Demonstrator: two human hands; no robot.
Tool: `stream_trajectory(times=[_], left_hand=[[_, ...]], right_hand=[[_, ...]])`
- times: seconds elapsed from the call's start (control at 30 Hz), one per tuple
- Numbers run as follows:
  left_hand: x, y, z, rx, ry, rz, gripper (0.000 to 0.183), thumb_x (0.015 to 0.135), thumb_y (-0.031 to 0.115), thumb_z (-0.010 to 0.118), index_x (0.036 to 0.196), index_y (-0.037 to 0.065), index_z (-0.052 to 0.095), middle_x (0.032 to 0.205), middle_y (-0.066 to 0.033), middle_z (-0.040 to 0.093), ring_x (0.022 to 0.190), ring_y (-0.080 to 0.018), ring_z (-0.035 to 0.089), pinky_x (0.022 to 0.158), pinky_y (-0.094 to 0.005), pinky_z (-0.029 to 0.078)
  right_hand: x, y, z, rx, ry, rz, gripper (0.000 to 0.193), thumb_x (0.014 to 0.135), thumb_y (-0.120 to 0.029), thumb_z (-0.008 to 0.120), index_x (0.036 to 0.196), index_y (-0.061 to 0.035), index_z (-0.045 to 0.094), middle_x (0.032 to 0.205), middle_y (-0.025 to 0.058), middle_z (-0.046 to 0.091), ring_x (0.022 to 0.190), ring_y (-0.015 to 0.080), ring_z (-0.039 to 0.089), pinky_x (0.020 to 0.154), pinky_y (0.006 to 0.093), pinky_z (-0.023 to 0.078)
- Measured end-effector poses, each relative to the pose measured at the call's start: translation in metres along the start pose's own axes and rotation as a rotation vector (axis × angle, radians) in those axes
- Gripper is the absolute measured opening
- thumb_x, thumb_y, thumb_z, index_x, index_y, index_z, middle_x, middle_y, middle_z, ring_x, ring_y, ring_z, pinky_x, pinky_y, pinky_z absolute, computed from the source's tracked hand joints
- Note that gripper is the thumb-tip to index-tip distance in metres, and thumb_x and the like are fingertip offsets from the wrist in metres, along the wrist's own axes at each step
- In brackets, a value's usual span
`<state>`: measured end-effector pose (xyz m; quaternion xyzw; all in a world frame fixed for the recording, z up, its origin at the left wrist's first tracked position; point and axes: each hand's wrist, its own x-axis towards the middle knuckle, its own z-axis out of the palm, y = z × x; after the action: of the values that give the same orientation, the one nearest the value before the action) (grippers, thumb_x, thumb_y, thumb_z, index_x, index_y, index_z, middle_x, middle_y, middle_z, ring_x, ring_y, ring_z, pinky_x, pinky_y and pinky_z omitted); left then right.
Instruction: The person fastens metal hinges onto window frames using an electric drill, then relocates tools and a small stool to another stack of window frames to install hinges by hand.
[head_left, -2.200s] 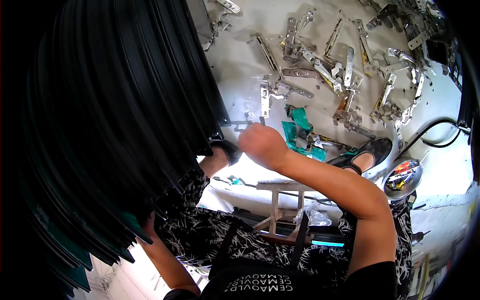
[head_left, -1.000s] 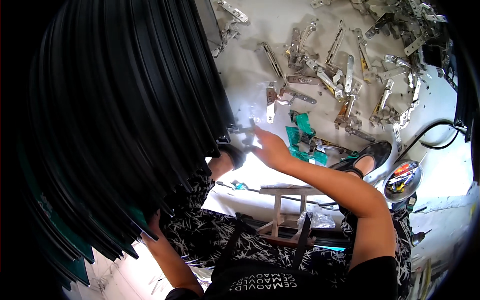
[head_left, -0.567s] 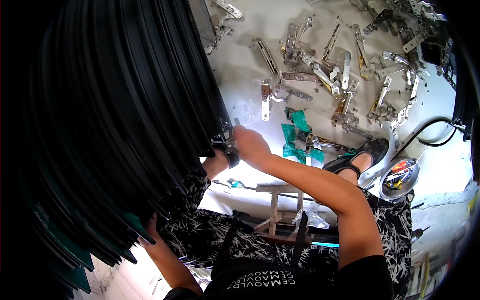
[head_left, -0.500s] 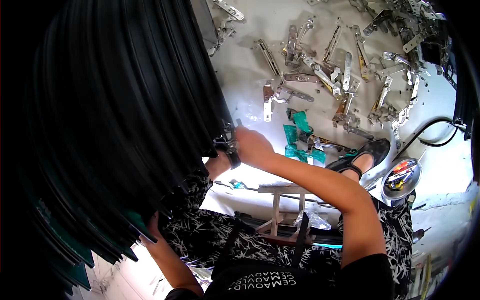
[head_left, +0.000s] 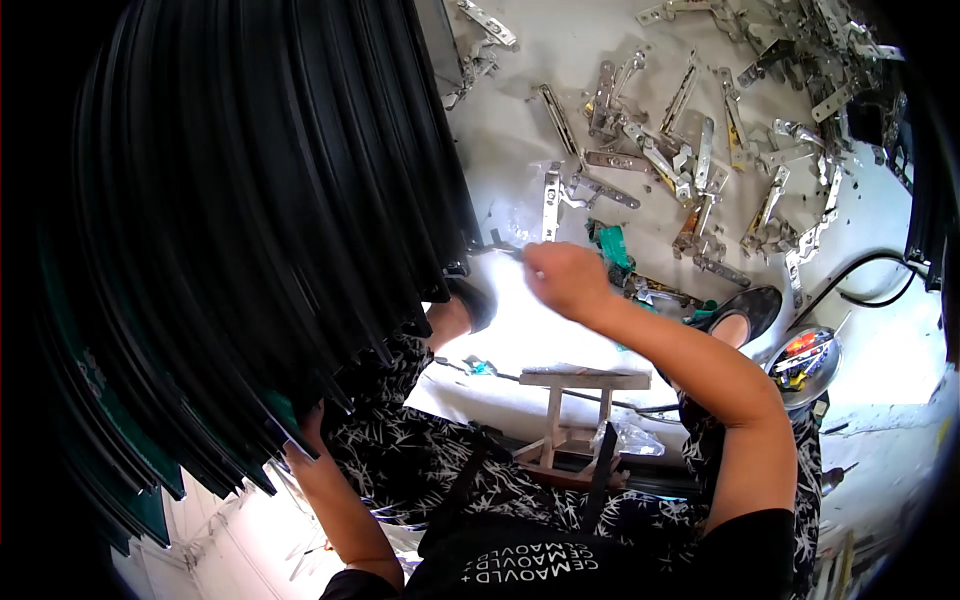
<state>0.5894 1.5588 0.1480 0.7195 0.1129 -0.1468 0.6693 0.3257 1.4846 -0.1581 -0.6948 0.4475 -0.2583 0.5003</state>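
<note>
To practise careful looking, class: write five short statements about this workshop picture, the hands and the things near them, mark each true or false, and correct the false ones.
1. The right hand holds a small metal part at the edge of the stack of black frames. True.
2. The left hand rests flat on the floor. False: it is under the lower edge of the stack, gripping it.
3. Many metal hinges lie scattered on the pale floor. True.
4. A small wooden stool stands between the person's legs. True.
5. The round metal bowl at the right is empty. False: it holds small colourful items.
</note>
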Motion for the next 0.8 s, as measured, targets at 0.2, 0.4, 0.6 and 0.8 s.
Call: stream_trajectory(times=[0.2,0.4,0.6,0.8], left_hand=[[0.006,0.003,-0.011,-0.025,0.007,-0.006,0.049,0.092,0.04,0.053,0.127,0.006,0.056,0.128,-0.0118,0.059,0.121,-0.0329,0.053,0.1,-0.0498,0.044],[0.007,0.002,-0.012,-0.033,0.006,-0.021,0.049,0.092,0.04,0.053,0.127,0.006,0.056,0.128,-0.0116,0.059,0.121,-0.0328,0.053,0.1,-0.0498,0.044],[0.004,0.003,-0.02,-0.046,0.012,-0.031,0.05,0.092,0.041,0.053,0.127,0.007,0.056,0.128,-0.0115,0.059,0.121,-0.0327,0.053,0.1,-0.0498,0.044],[0.004,0.006,-0.019,-0.037,0.005,-0.029,0.05,0.092,0.042,0.052,0.128,0.007,0.055,0.129,-0.0114,0.059,0.121,-0.0326,0.053,0.099,-0.0498,0.044]], right_hand=[[0.021,0.01,-0.03,-0.004,-0.17,-0.006,0.02,0.083,-0.023,0.059,0.074,-0.005,0.061,0.076,0.0131,0.064,0.078,0.0333,0.063,0.065,0.0469,0.048],[0.058,0.059,0.014,-0.61,-0.05,-0.542,0.014,0.071,-0.014,0.059,0.075,-0.0044,0.069,0.089,0.0063,0.066,0.1,0.0247,0.058,0.098,0.0416,0.041],[0.067,0.038,-0.036,-0.97,-0.335,-0.613,0.019,0.075,-0.017,0.059,0.085,-0.0095,0.074,0.084,0.0016,0.065,0.095,0.0251,0.056,0.105,0.0524,0.031],[0.057,0.0,-0.125,-0.974,-0.106,-0.457,0.015,0.078,-0.016,0.059,0.088,-0.0128,0.07,0.078,0.0015,0.06,0.088,0.0229,0.057,0.09,0.0455,0.04]])
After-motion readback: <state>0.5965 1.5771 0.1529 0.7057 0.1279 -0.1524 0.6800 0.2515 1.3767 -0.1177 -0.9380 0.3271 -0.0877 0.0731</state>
